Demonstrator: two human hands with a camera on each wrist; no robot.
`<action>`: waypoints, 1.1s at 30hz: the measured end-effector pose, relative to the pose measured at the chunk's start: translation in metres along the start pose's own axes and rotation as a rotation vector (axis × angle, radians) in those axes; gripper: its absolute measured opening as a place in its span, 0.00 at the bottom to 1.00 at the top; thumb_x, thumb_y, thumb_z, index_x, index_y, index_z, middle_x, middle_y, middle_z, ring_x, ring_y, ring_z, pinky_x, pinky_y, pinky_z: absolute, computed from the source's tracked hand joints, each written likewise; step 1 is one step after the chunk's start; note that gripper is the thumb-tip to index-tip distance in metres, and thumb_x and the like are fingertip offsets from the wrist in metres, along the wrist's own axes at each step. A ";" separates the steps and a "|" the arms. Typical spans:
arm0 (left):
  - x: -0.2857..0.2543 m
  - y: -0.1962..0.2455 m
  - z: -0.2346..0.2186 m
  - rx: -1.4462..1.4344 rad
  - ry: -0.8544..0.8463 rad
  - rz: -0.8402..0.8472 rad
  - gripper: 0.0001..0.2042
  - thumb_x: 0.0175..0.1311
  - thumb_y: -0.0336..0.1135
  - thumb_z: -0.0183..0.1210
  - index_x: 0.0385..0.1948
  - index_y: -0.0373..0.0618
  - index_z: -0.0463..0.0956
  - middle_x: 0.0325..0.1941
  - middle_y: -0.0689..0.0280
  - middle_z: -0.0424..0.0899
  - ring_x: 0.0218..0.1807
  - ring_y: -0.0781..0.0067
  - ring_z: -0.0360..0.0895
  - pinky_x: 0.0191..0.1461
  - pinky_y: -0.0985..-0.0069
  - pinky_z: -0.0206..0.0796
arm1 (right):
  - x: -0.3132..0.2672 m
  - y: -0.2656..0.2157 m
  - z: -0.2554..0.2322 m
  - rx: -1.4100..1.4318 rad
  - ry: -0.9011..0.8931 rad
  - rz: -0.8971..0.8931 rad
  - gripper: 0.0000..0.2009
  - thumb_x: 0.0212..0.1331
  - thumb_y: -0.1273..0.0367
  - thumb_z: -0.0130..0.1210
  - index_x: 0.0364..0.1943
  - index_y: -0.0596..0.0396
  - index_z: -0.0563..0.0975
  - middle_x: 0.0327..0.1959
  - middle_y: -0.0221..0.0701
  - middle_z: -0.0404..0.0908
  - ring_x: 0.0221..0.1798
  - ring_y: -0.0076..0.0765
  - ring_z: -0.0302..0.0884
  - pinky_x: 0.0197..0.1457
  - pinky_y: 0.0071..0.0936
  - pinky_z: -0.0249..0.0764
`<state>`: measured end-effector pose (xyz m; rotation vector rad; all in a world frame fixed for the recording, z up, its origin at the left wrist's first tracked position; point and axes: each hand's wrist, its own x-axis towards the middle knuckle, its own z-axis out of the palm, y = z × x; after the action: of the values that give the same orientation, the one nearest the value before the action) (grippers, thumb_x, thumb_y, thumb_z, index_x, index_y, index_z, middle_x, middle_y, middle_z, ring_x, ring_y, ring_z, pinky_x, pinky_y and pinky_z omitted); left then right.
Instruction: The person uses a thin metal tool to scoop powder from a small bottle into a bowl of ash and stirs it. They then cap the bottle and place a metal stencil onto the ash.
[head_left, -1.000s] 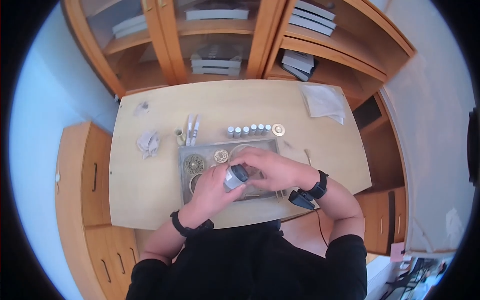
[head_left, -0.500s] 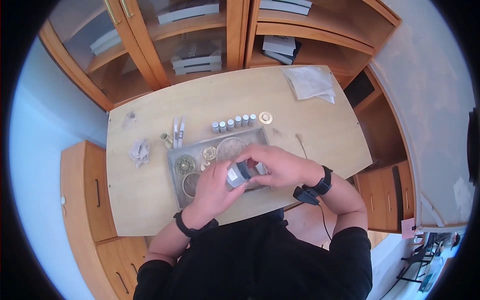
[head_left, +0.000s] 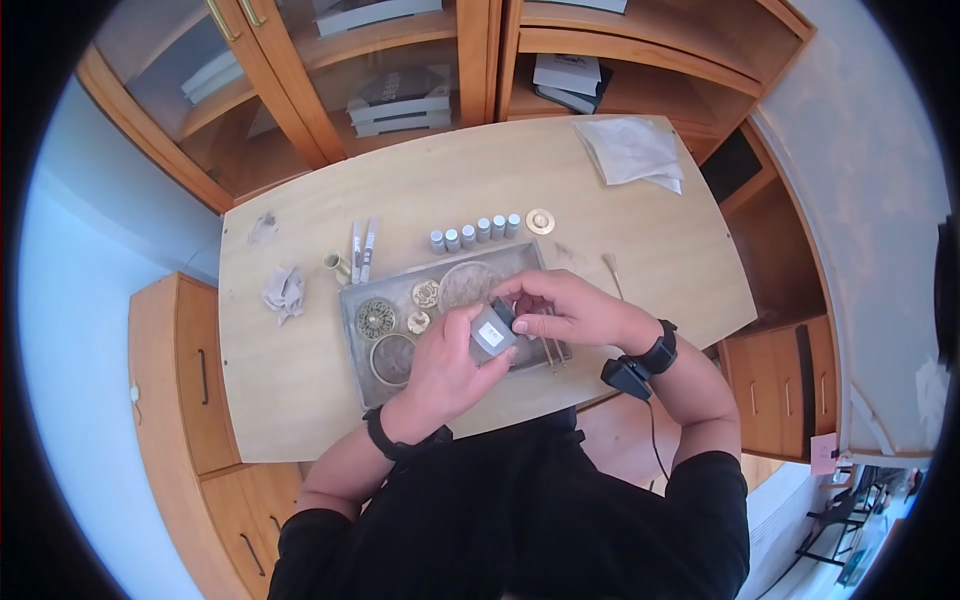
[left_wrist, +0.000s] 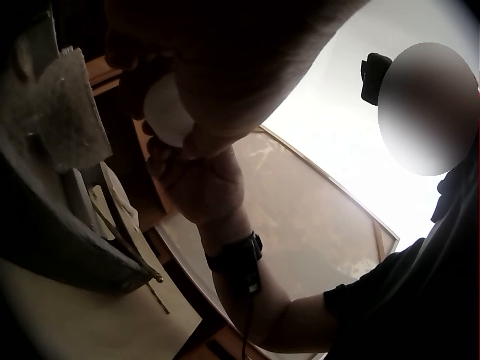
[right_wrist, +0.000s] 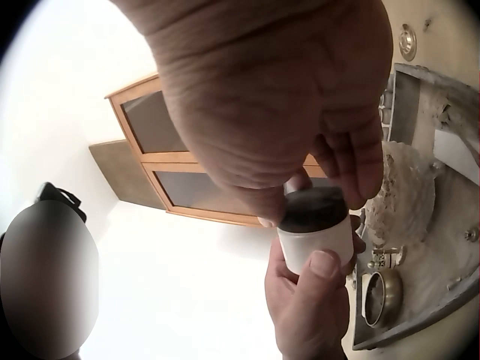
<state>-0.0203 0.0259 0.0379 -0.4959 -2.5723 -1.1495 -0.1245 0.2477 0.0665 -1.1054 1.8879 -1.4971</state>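
Above the tray the left hand [head_left: 442, 368] grips a small jar [head_left: 489, 334] with a white label, its dark lid [head_left: 503, 312] turned toward the right hand. The right hand [head_left: 572, 308] pinches that lid between thumb and fingers. In the right wrist view the jar's pale body [right_wrist: 316, 244] rests in the left hand [right_wrist: 311, 304], thumb along its side, with the black lid [right_wrist: 315, 209] on top under the right hand's [right_wrist: 277, 97] fingers. The left wrist view is dark; the jar's round pale end [left_wrist: 168, 110] shows between the hands.
The grey tray [head_left: 357, 375] holds a patterned round piece [head_left: 376, 319], a ring [head_left: 393, 359] and small gold pieces. Behind it stand several small bottles [head_left: 468, 235], a gold disc [head_left: 540, 221] and a small vase [head_left: 336, 263]. A brush [head_left: 611, 266] lies right, a crumpled cloth [head_left: 284, 292] left.
The jar has turned so that its label faces up more, and both hands have shifted slightly with it. The head view has also moved.
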 end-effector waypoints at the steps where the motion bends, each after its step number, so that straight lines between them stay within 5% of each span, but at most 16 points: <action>1: 0.001 0.000 0.000 0.002 -0.001 0.008 0.30 0.58 0.38 0.73 0.57 0.33 0.68 0.44 0.44 0.82 0.45 0.40 0.83 0.48 0.52 0.74 | -0.001 0.000 -0.001 -0.028 -0.010 -0.004 0.20 0.68 0.70 0.64 0.62 0.58 0.76 0.44 0.34 0.82 0.45 0.33 0.82 0.53 0.32 0.80; 6: 0.000 -0.004 0.004 -0.003 -0.011 0.012 0.30 0.58 0.38 0.74 0.57 0.33 0.67 0.44 0.44 0.82 0.46 0.39 0.82 0.48 0.51 0.74 | -0.001 -0.002 -0.004 -0.099 -0.028 -0.065 0.22 0.61 0.75 0.66 0.61 0.57 0.76 0.49 0.36 0.81 0.49 0.35 0.81 0.56 0.34 0.79; 9: 0.001 -0.004 0.004 -0.019 -0.020 0.002 0.30 0.58 0.37 0.74 0.57 0.33 0.67 0.45 0.44 0.82 0.47 0.39 0.82 0.49 0.51 0.74 | -0.001 -0.004 -0.008 -0.128 -0.071 -0.088 0.25 0.58 0.77 0.67 0.61 0.56 0.76 0.61 0.38 0.78 0.60 0.42 0.78 0.65 0.37 0.76; 15: 0.000 -0.005 0.004 -0.043 -0.044 -0.028 0.31 0.58 0.37 0.74 0.57 0.33 0.67 0.46 0.43 0.82 0.47 0.38 0.82 0.50 0.51 0.74 | -0.003 -0.005 -0.007 -0.281 -0.052 -0.207 0.30 0.51 0.79 0.69 0.63 0.53 0.76 0.64 0.40 0.76 0.67 0.51 0.75 0.69 0.40 0.75; 21: 0.002 -0.004 0.003 -0.095 -0.070 -0.045 0.31 0.57 0.38 0.74 0.57 0.33 0.68 0.45 0.44 0.83 0.46 0.39 0.83 0.49 0.51 0.74 | -0.008 -0.010 -0.003 -0.140 0.039 -0.108 0.32 0.56 0.75 0.70 0.68 0.53 0.75 0.59 0.39 0.80 0.60 0.45 0.79 0.64 0.37 0.78; 27: 0.001 -0.004 0.005 -0.065 -0.075 -0.023 0.31 0.57 0.38 0.75 0.57 0.33 0.69 0.45 0.45 0.84 0.47 0.39 0.83 0.50 0.51 0.75 | -0.009 -0.006 -0.005 -0.107 -0.014 0.086 0.22 0.61 0.70 0.69 0.59 0.60 0.79 0.45 0.39 0.82 0.47 0.40 0.82 0.53 0.33 0.82; 33: -0.001 -0.002 0.003 -0.173 -0.162 -0.098 0.30 0.58 0.37 0.74 0.59 0.34 0.70 0.47 0.47 0.84 0.50 0.43 0.84 0.53 0.54 0.75 | -0.021 -0.013 -0.009 -0.246 0.043 -0.058 0.24 0.53 0.72 0.71 0.56 0.59 0.80 0.48 0.38 0.82 0.47 0.39 0.82 0.54 0.33 0.81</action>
<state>-0.0208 0.0266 0.0341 -0.5267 -2.6722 -1.4295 -0.1163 0.2689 0.0791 -1.2537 2.1300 -1.3549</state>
